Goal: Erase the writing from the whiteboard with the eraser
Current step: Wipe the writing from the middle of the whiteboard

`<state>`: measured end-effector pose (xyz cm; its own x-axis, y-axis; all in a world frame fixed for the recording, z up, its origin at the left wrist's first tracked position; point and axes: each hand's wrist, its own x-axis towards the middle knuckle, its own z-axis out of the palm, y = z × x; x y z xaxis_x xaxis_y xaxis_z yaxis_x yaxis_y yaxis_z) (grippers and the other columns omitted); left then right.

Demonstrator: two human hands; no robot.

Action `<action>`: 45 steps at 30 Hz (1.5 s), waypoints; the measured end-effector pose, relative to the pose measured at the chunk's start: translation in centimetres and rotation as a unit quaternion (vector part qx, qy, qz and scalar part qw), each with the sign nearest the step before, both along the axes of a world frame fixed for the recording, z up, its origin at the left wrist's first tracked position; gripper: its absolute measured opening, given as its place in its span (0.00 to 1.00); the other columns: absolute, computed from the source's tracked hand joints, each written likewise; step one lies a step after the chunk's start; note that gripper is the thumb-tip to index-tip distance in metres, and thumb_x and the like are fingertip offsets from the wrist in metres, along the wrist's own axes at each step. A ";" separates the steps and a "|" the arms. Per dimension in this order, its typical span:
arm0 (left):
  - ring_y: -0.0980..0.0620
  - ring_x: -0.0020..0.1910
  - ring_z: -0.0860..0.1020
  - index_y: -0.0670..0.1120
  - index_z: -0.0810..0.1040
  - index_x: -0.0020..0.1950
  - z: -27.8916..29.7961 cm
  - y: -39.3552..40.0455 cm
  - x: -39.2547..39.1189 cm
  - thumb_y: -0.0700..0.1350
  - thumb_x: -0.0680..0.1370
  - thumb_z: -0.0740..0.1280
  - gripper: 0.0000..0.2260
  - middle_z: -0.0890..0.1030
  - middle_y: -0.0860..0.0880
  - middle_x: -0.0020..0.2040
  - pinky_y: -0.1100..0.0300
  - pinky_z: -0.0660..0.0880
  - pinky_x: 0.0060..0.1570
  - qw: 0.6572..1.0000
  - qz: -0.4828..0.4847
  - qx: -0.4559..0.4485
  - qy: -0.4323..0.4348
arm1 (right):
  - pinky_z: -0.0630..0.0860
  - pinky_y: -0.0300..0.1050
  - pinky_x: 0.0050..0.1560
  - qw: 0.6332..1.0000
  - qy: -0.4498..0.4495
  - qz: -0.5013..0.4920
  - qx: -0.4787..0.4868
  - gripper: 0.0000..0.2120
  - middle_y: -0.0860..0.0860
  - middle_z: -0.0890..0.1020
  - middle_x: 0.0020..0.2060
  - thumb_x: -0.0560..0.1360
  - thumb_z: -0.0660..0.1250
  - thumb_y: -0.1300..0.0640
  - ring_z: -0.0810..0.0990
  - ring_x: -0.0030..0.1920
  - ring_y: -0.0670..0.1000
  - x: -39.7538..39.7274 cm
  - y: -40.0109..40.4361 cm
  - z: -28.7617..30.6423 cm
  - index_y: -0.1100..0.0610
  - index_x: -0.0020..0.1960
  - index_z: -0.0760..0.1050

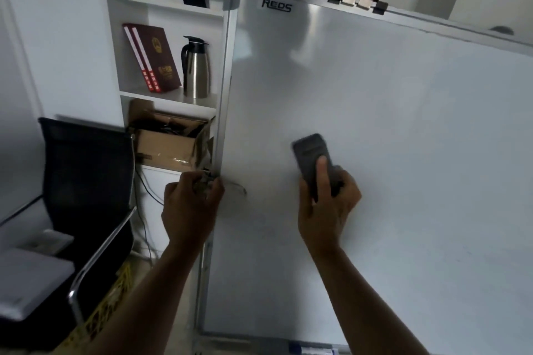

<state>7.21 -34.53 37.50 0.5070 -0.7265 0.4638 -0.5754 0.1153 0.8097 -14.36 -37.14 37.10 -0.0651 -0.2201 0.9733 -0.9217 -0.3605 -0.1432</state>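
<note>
White shelving [167,96] with red books [151,57], steel flask [196,68] (cardboard box [170,141] below), black chair [89,179].

Headcam only, one wide-angle view, pretty close up on the board.

It sits on my head looking forward and a bit down, so my forearms come in from the bottom edge and the whiteboard [375,124] fills most of the right side, tilted in frame. Off to the left it catches the shelf unit [167,95] and a black chair [86,170]. The wide lens bends straight edges.
</note>
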 end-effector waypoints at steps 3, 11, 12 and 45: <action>0.47 0.54 0.75 0.50 0.76 0.56 0.0 0.0 0.1 0.56 0.74 0.69 0.15 0.70 0.56 0.43 0.55 0.70 0.44 1.000 -0.002 -0.013 -0.004 | 0.68 0.54 0.53 0.946 0.325 0.013 -0.002 0.25 0.56 0.70 0.58 0.76 0.67 0.53 0.71 0.56 0.60 1.3 0.1 -1.2 0.40 0.71 0.66; 0.48 0.54 0.74 0.49 0.76 0.54 -0.9 -1.0 0.4 0.54 0.73 0.71 0.14 0.73 0.57 0.42 0.57 0.69 0.43 0.998 -0.010 -0.054 -0.009 | 0.65 0.54 0.55 0.949 0.315 0.021 0.002 0.28 0.56 0.69 0.58 0.73 0.71 0.53 0.70 0.58 0.60 2.4 -0.5 0.1 0.41 0.70 0.67; 0.48 0.54 0.73 0.49 0.76 0.54 -1.0 -1.1 0.5 0.54 0.73 0.71 0.14 0.73 0.57 0.42 0.57 0.69 0.44 0.999 -0.011 -0.053 -0.004 | 0.66 0.54 0.54 0.930 0.366 0.029 -0.002 0.28 0.55 0.70 0.58 0.73 0.72 0.53 0.70 0.57 0.60 1.9 -0.5 0.6 0.40 0.70 0.67; 0.53 0.53 0.68 0.50 0.74 0.55 -0.6 -0.8 0.5 0.54 0.74 0.68 0.13 0.77 0.54 0.45 0.58 0.68 0.42 0.998 -0.044 -0.036 0.013 | 0.72 0.59 0.54 0.968 0.229 0.023 0.103 0.25 0.61 0.69 0.60 0.73 0.67 0.55 0.69 0.57 0.64 1.0 1.0 -9.0 0.47 0.69 0.66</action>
